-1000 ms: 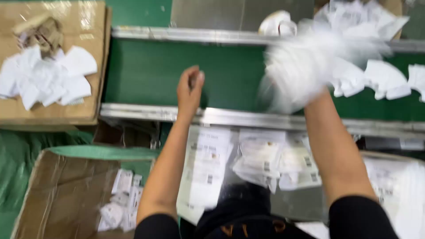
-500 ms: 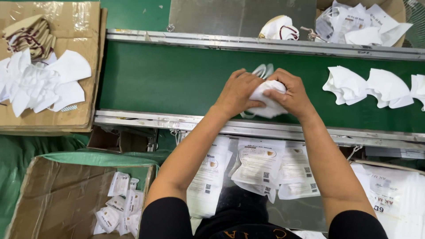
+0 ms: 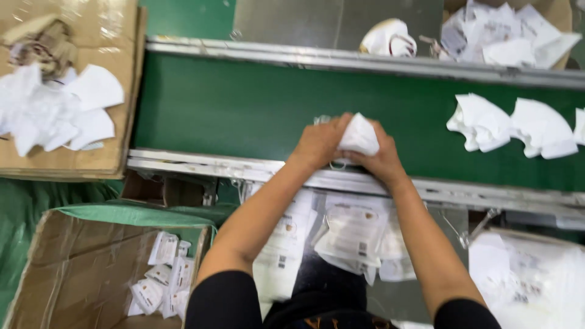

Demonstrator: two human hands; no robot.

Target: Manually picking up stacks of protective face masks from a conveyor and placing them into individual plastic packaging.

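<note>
Both hands, left hand [image 3: 320, 145] and right hand [image 3: 381, 159], grip one folded white mask [image 3: 359, 137], fingers closed. It sits at the green belt's [image 3: 244, 109] near edge.

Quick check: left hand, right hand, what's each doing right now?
Left hand: closed on the folded white mask over the green conveyor belt.
Right hand: closed on the same mask, grip from the other side.

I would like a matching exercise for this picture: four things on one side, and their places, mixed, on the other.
Things:
1. folded white mask
2. two loose white masks
3. packaged masks
4. white mask pile

Places:
A. in the open cardboard box, lower left
B. between both hands
C. on flat cardboard, upper left
D. on the green belt, right

Pairs: 1-B, 2-D, 3-A, 4-C
</note>
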